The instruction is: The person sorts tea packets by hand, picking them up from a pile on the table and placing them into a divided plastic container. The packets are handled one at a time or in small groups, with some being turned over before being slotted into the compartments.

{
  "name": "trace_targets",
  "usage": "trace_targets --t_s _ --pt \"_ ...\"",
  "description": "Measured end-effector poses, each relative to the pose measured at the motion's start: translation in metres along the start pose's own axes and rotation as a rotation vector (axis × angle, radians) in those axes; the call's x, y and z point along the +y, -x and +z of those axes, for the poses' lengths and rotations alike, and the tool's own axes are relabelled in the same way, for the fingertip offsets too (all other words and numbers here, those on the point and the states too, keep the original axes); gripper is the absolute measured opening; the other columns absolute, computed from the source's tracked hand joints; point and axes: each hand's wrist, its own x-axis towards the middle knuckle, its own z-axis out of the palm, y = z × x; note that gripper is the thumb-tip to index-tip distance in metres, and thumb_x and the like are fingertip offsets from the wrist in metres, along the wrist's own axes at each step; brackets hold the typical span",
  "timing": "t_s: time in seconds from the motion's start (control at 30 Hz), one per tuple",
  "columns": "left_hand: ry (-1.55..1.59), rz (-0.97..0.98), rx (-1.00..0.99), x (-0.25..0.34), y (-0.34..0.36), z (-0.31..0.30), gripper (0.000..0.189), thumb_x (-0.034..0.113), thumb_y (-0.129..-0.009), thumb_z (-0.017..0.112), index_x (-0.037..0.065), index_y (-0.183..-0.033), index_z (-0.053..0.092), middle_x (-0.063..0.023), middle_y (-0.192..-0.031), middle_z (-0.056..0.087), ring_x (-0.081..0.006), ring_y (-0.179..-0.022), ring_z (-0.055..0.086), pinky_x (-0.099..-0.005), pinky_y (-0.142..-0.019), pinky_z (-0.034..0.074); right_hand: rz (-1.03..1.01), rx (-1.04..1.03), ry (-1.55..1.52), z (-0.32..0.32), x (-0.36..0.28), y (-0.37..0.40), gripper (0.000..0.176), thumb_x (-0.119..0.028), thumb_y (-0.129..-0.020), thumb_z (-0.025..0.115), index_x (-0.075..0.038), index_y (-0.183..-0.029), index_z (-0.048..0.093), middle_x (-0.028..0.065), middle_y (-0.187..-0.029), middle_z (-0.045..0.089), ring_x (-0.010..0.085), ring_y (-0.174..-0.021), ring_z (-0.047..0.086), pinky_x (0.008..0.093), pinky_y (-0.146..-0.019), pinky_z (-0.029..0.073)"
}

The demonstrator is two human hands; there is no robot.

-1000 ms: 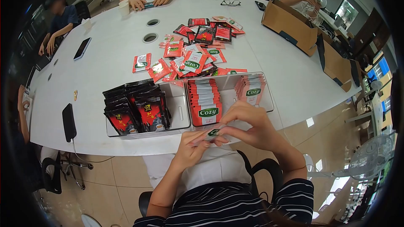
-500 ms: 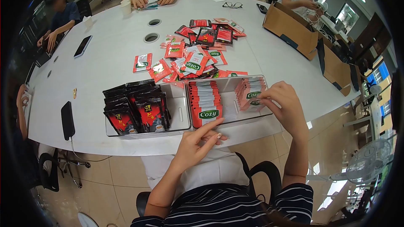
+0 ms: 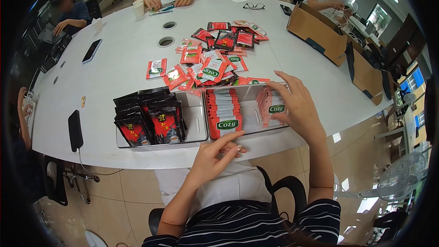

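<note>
Two clear plastic bins stand side by side at the table's front edge. The right bin holds a neat row of red and white Cozy sachets and a second row of pinkish Cozy sachets at its right end. My right hand is at that end, thumb and fingers spread around the bin's side beside the second row, gripping nothing. My left hand rests at the front of this bin, fingers loosely stretched, a fingertip near its front wall. Black and red G7 coffee sachets fill much of the left bin.
Behind the bins lies a loose pile of Cozy and black-red sachets. Phones, paper cups, glasses and an open cardboard box are on the table. Other people sit around it.
My right hand has opened from a pinch at the pinkish Cozy sachets, its fingers spreading up and outward at the bin's right end. My left hand has stayed in place.
</note>
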Motion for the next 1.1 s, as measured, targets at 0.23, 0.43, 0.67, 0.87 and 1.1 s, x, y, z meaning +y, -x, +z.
trace_targets --t_s 0.23,0.43,0.67,0.87,1.1 --pt "0.006 -0.001 -0.006 0.0 0.0 0.0 0.035 0.002 -0.09 0.053 -0.001 -0.124 0.055 -0.0112 -0.084 0.071 -0.0131 -0.072 0.067 -0.0243 -0.066 0.052 -0.027 -0.059 0.123 0.007 0.007 -0.002 0.085 -0.007 -0.054 0.082 -0.017 -0.13 0.046 0.0104 -0.138 0.042 0.0306 -0.126 0.041 0.0391 -0.098 0.039" --pt "0.01 -0.003 -0.011 0.0 0.0 -0.001 0.035 0.001 -0.09 0.053 -0.001 -0.125 0.054 -0.0111 -0.085 0.071 -0.0129 -0.073 0.066 -0.0239 -0.066 0.051 0.023 -0.077 0.052 0.001 0.008 0.001 0.083 -0.006 -0.055 0.081 -0.016 -0.13 0.046 0.0098 -0.137 0.043 0.0304 -0.125 0.041 0.0403 -0.099 0.038" --pt "0.011 -0.009 -0.014 0.001 0.002 -0.001 0.035 0.0 -0.09 0.054 -0.002 -0.125 0.053 -0.0116 -0.087 0.071 -0.0131 -0.075 0.066 -0.0244 -0.068 0.052 0.21 0.213 -0.326 0.003 0.025 0.026 0.051 -0.015 -0.074 0.07 -0.007 -0.122 0.054 0.011 -0.13 0.051 0.0279 -0.12 0.047 0.038 -0.097 0.039" --pt "0.113 0.015 -0.006 0.003 0.004 -0.002 0.034 0.002 -0.09 0.055 0.001 -0.124 0.054 -0.0111 -0.09 0.071 -0.0132 -0.076 0.068 -0.0242 -0.072 0.053 0.57 0.642 -0.724 0.059 0.064 0.068 0.037 -0.026 -0.095 0.037 -0.001 -0.11 0.059 0.0105 -0.111 0.063 0.0205 -0.106 0.057 0.032 -0.086 0.041" --pt "-0.213 0.151 0.019 0.081 -0.022 -0.055 0.024 0.001 -0.09 0.055 -0.002 -0.113 0.062 -0.0121 -0.089 0.071 -0.0138 -0.083 0.069 -0.024 -0.074 0.054 0.764 0.816 -0.924 0.068 0.07 0.073 0.044 -0.029 -0.101 0.028 -0.001 -0.096 0.061 0.0105 -0.096 0.065 0.0166 -0.095 0.059 0.028 -0.077 0.041"
